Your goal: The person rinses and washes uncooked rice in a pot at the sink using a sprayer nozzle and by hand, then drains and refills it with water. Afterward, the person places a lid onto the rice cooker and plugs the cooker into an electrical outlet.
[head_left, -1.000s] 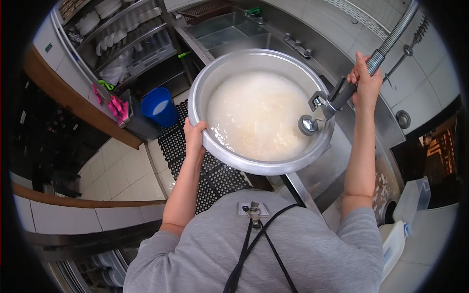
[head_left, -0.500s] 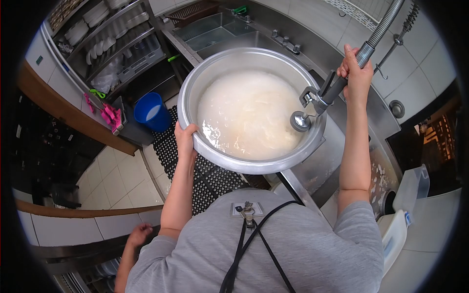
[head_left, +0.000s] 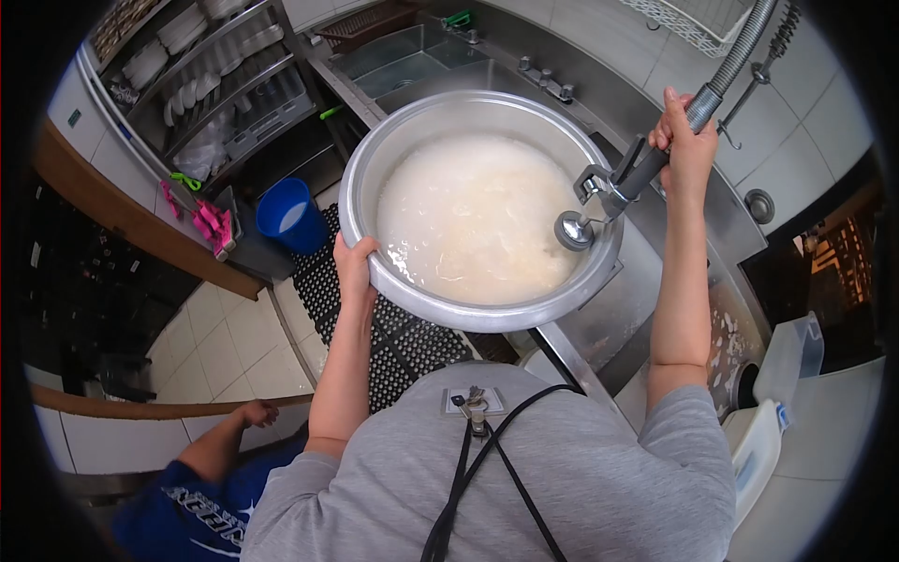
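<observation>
A large round metal pot sits in front of me at the sink's edge, holding cloudy whitish water with pale grains showing through. My left hand grips the pot's near-left rim, thumb over the top. Held in my right hand is a spray faucet on a coiled metal hose, fingers wrapped round its handle. Its round spray head hangs over the right side of the pot, above the water. Whether water is flowing from it is hard to tell.
Steel sink basins lie behind the pot. At left are a dish rack, a blue bucket and a black rubber mat. A co-worker in a blue shirt is close by at lower left. Plastic containers stand at right.
The co-worker has come further into view at lower left, with the blue shirt now showing. My hands, the pot and the spray faucet stay nearly in place; the water surface has shifted slightly.
</observation>
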The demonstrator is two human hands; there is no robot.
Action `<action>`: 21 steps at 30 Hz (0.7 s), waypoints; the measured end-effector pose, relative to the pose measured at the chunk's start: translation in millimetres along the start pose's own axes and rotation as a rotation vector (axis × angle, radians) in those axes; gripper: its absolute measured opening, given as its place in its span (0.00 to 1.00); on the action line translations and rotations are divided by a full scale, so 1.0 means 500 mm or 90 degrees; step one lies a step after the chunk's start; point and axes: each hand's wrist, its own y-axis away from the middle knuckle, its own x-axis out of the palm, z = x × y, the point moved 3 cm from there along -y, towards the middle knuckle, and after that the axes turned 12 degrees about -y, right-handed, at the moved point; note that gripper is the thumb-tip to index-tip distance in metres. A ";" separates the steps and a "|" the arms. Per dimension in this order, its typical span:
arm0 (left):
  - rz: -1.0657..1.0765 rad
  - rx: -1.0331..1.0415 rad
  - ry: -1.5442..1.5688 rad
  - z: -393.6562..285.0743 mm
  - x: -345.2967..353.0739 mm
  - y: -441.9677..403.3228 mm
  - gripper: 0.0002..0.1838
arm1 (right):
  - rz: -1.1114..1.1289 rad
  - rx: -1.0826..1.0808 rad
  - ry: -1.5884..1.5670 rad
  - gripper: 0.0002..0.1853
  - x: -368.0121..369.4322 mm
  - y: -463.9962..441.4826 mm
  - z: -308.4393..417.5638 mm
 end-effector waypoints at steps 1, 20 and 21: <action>-0.003 -0.001 0.007 -0.001 0.000 0.001 0.20 | 0.000 0.000 -0.002 0.11 0.000 0.001 0.000; -0.013 -0.005 -0.005 0.011 -0.008 -0.007 0.20 | 0.002 0.004 -0.013 0.11 -0.012 0.003 0.005; -0.009 -0.004 0.003 0.010 -0.007 -0.005 0.20 | 0.003 0.006 -0.014 0.11 -0.013 0.002 0.004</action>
